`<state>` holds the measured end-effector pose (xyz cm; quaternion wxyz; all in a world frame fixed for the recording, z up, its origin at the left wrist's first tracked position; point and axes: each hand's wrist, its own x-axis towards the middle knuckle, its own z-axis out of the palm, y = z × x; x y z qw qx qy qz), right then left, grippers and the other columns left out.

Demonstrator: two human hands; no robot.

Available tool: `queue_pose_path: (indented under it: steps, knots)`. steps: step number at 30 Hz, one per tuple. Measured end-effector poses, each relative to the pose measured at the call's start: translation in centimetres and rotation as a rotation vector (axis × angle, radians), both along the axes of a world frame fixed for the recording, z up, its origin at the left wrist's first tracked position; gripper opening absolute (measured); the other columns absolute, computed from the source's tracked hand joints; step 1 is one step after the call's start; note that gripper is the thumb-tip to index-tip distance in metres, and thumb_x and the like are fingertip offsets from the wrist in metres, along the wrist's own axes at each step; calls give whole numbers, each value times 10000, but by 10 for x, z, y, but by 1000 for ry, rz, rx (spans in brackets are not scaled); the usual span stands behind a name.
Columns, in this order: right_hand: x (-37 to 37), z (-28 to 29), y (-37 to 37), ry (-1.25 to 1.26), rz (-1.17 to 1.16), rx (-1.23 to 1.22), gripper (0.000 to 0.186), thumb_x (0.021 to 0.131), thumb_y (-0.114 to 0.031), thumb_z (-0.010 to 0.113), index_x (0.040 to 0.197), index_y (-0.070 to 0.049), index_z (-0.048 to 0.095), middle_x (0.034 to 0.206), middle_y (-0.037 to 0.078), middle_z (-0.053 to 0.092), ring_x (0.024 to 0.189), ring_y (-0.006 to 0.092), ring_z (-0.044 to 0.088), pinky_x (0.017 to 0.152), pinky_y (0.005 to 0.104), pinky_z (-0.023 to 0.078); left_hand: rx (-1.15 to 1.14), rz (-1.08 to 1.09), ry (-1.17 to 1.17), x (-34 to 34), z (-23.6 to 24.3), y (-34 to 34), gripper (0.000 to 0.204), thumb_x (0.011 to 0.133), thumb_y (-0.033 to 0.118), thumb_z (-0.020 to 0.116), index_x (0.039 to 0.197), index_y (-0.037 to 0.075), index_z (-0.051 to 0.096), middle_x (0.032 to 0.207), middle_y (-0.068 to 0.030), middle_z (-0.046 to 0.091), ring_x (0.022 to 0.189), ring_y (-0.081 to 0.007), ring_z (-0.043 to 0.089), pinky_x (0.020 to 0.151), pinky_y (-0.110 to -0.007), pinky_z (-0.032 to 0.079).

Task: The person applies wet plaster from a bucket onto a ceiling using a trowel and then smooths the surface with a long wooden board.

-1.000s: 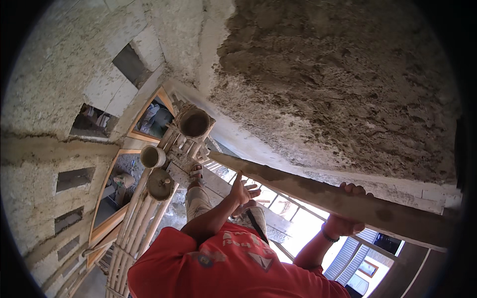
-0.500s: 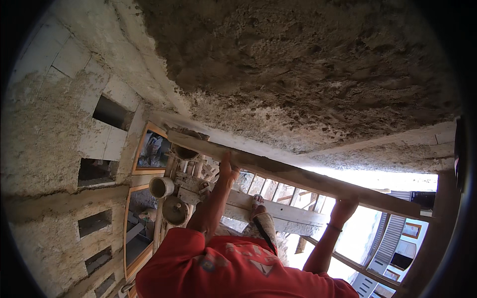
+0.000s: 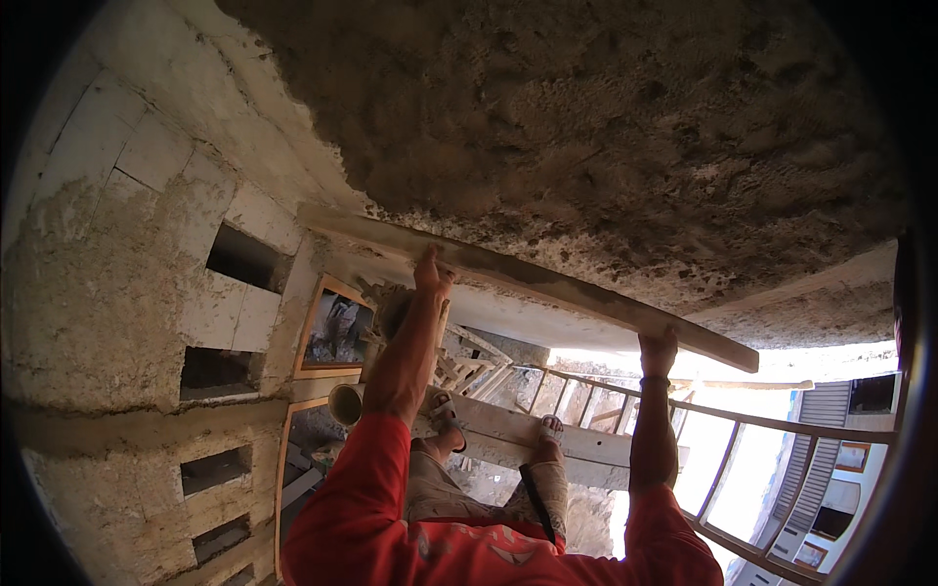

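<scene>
My left hand (image 3: pixel 433 273) grips a long straight wooden board (image 3: pixel 542 286) left of its middle. Farther right along the same board, my right hand (image 3: pixel 658 354) is closed round its lower edge. The board slants from upper left to lower right. It lies across the lower border of a rough, dark, wet-looking layer of mortar (image 3: pixel 586 117) overhead and ahead of me. Whether the board's whole length touches that surface, I cannot tell. Both my arms are raised and stretched out.
My feet stand on a scaffold plank (image 3: pixel 498 425), with a pale bucket (image 3: pixel 346 402) to its left. A block wall (image 3: pixel 117 293) with rectangular holes rises at left, beside a wood-framed window (image 3: pixel 332 327). Metal railings (image 3: pixel 728 469) run at right.
Both hands have raised the board and shifted it leftward, up to the mortar layer's edge. My arms are stretched farther, and more of my legs and both feet show.
</scene>
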<state>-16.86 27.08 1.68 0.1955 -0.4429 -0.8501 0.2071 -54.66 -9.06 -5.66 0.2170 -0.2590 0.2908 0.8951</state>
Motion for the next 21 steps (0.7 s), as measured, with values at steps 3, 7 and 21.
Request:
queue_pose_path:
  steps: [3, 7, 21]
  knots:
    - [32, -60, 58, 1055, 17, -850, 624, 790, 53, 706, 1343, -2, 422, 1236, 160, 576, 1105, 266, 599, 907, 357, 537, 47, -65, 8, -23, 3, 46, 385, 948, 277, 617, 1275, 104, 512, 1292, -108, 516, 1151, -309, 515, 894, -534, 487]
    - [6, -63, 52, 891, 15, -742, 629, 785, 100, 692, 1337, -5, 409, 1211, 158, 563, 1071, 245, 608, 865, 326, 552, 12, -19, -23, -24, 5, 22, 436, 958, 282, 596, 1324, 84, 469, 1339, -130, 473, 1230, -333, 474, 1011, -578, 443]
    - [-17, -54, 76, 629, 48, -171, 563, 738, -103, 783, 1232, -46, 518, 1144, 125, 578, 1031, 267, 597, 801, 404, 556, 29, -87, 85, -42, 12, 35, 500, 999, 427, 459, 1397, 126, 435, 1408, -99, 439, 1254, -300, 463, 1029, -467, 424]
